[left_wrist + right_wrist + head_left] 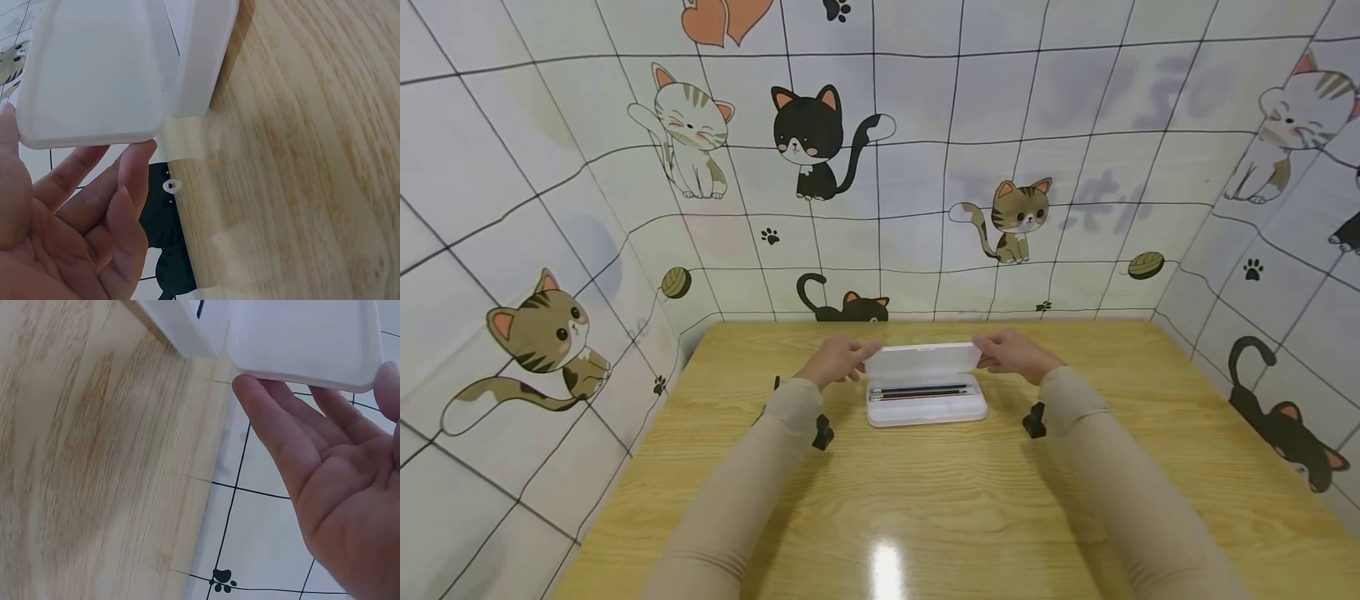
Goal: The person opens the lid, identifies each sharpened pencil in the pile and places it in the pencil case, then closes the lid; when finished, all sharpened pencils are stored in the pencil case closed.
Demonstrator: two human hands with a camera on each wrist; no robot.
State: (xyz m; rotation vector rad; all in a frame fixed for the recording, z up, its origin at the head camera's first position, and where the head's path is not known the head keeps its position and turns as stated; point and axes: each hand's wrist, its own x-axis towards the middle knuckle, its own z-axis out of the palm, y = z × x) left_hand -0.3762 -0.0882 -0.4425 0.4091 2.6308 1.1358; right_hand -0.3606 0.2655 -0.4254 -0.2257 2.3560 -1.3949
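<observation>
A white plastic pencil case [927,411] lies on the wooden table with its hinged lid [922,360] raised at the back. Several slim dark pencils [919,392], one with a red line along it, lie lengthwise inside. My left hand [841,360] holds the lid's left end; in the left wrist view the thumb [9,131] is at its top edge and the fingers are along the short end. At the opposite end my right hand [1017,354] holds the lid the same way, its thumb [387,390] at the lid's corner.
The wooden table [880,492] reaches back to a wall cloth [917,233] printed with cats and grid lines, which also covers both sides. Black wrist devices [823,432] show beside the beige sleeves [737,492].
</observation>
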